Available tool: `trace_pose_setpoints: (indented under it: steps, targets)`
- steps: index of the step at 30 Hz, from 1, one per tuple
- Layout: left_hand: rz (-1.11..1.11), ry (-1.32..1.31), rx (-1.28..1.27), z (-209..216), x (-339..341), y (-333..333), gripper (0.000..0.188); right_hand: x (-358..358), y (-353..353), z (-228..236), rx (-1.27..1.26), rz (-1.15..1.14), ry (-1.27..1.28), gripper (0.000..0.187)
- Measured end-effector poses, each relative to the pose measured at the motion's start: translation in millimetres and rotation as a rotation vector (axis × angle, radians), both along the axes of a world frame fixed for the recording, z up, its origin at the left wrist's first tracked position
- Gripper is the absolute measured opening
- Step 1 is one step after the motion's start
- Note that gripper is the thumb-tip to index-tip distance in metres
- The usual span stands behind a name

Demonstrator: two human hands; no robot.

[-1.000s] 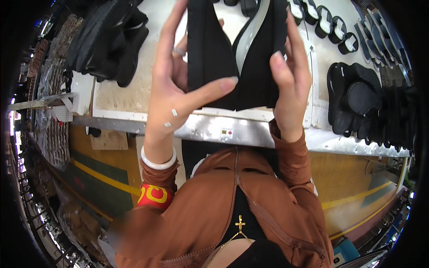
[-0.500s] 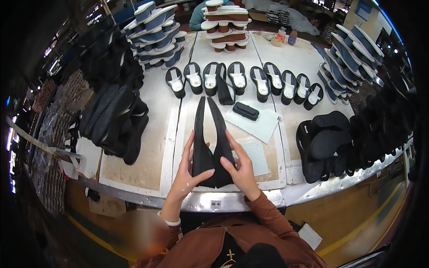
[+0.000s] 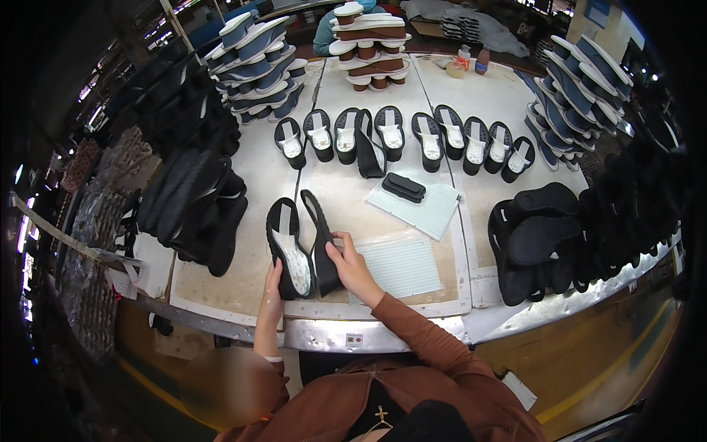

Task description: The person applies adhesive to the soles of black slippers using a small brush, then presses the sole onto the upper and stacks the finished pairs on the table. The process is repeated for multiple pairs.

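My left hand (image 3: 271,297) grips the outer side of a black wedge shoe sole (image 3: 294,264) near its heel. That sole's white-lined upper face with a pale strip looks up. Just to its right, my right hand (image 3: 353,269) is closed on a second black wedge sole (image 3: 325,258), tipped on its side so that mostly its side wall shows. The two soles are close together over the near part of the white table (image 3: 221,254). My left fingers are partly hidden behind the first sole.
Farther back stands a row of several black soles (image 3: 391,132). Right of my hands lie pale gridded sheets (image 3: 405,269) and a black block (image 3: 403,187). Black soles pile up at left (image 3: 188,202) and right (image 3: 541,239). Blue-white (image 3: 258,66) and brown-white stacks (image 3: 370,48) rise behind.
Both soles have moved left from the middle. The left one has turned so its white-lined face shows; the right one now leans on its side. My right hand has shifted left with it.
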State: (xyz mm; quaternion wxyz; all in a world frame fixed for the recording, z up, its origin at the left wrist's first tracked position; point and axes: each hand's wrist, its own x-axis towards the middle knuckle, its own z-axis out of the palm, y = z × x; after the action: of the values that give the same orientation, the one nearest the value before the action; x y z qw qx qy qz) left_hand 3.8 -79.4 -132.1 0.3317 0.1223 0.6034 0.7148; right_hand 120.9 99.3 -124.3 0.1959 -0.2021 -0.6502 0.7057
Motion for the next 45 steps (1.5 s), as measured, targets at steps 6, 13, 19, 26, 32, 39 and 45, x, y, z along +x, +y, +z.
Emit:
trace_pose_setpoints:
  steps: [6,13,19,26,32,39,45]
  targets:
    - [0.116,0.746,-0.470,-27,-21,-10,0.056,-15,-23,-24,0.242,-0.111,0.066,0.031]
    - [0.285,0.494,-0.086,-42,-29,-23,0.048,-12,-24,-28,0.393,-0.148,0.061,0.029]
    - [0.546,0.630,-0.313,30,-6,-16,0.032,-13,-20,-38,0.371,-0.247,0.089,0.032]
    - [0.190,1.228,1.116,208,102,-1,0.020,-13,-19,-42,0.422,-0.279,0.126,0.030]
    - [0.051,1.222,1.385,262,139,31,0.014,-15,-18,-42,0.403,-0.274,0.122,0.030]
    - [0.356,1.319,1.635,260,150,52,0.035,-12,-17,-41,0.398,-0.250,0.131,0.031]
    - [0.297,1.108,2.030,260,153,64,0.041,-13,-17,-41,0.401,-0.253,0.151,0.030]
